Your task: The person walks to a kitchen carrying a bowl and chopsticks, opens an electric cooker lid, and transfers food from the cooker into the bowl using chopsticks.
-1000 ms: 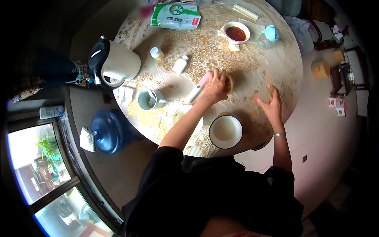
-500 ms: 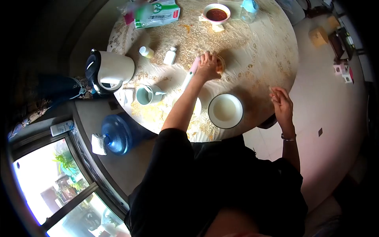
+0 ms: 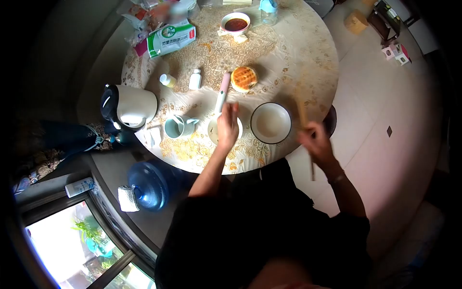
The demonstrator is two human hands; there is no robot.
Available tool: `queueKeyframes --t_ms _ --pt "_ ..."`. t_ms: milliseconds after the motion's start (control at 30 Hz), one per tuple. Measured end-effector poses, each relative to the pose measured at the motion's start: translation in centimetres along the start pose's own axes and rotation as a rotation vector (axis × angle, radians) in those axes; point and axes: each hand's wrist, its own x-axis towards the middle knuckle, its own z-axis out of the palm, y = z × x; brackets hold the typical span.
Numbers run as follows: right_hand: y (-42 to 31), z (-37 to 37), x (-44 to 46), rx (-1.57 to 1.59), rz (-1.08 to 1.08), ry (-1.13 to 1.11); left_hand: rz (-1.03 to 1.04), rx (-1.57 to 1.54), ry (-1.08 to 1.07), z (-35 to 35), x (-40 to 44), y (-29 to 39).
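Note:
My left hand point(image 3: 228, 126) is over the right part of a small white dish point(image 3: 212, 131), its fingers stretched out and nothing visible in them. My right hand point(image 3: 315, 140), smeared by motion, is closed around wooden chopsticks point(image 3: 302, 110) at the table's right edge. Between my hands stands a dark-rimmed white bowl point(image 3: 270, 123) with pale liquid. A browned round bread point(image 3: 244, 79) lies farther back, uncovered, beside a pink and white handled tool point(image 3: 223, 92).
A kettle point(image 3: 136, 106) and a light blue cup point(image 3: 175, 126) stand at the left. Two small bottles point(image 3: 195, 79) are behind them. Farther back are a green-white bag point(image 3: 172, 38), a bowl of dark red sauce point(image 3: 235, 23) and a blue-topped jar point(image 3: 268, 13).
My left hand has let go of the bread and drawn back toward me, over the small dish. My right hand has moved left and down with the chopsticks. The camera view has shifted.

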Motion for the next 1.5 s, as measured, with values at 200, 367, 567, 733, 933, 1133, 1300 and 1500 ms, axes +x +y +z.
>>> queueKeyframes --t_ms 200,367,567,733,933,1133,1300,1500 --pt "1.3 5.5 2.1 -0.224 -0.228 -0.209 -0.200 -0.132 -0.109 -0.1 -8.3 1.3" --pt "3.9 10.0 0.6 -0.150 -0.104 -0.113 -0.300 -0.387 -0.110 1.6 -12.8 2.1" --pt "3.8 10.7 0.0 -0.627 -0.462 -0.016 -0.270 -0.369 -0.137 2.7 -14.4 3.5" --pt "3.3 10.1 -0.3 -0.543 -0.362 0.018 0.115 0.025 -0.072 5.2 -11.6 1.7" --pt "1.6 6.6 -0.4 -0.595 -0.343 0.040 0.224 0.100 -0.082 7.6 -8.6 0.1" --pt "2.0 -2.7 -4.3 -0.231 0.100 0.049 0.115 0.229 -0.158 9.2 -7.6 0.5" --pt "0.9 -10.4 -12.7 -0.511 0.200 0.127 0.025 0.342 -0.248 12.3 -6.2 -2.9" --pt "-2.9 -14.6 -25.2 -0.450 0.612 0.303 0.022 -0.261 -0.229 10.9 -5.8 3.4"
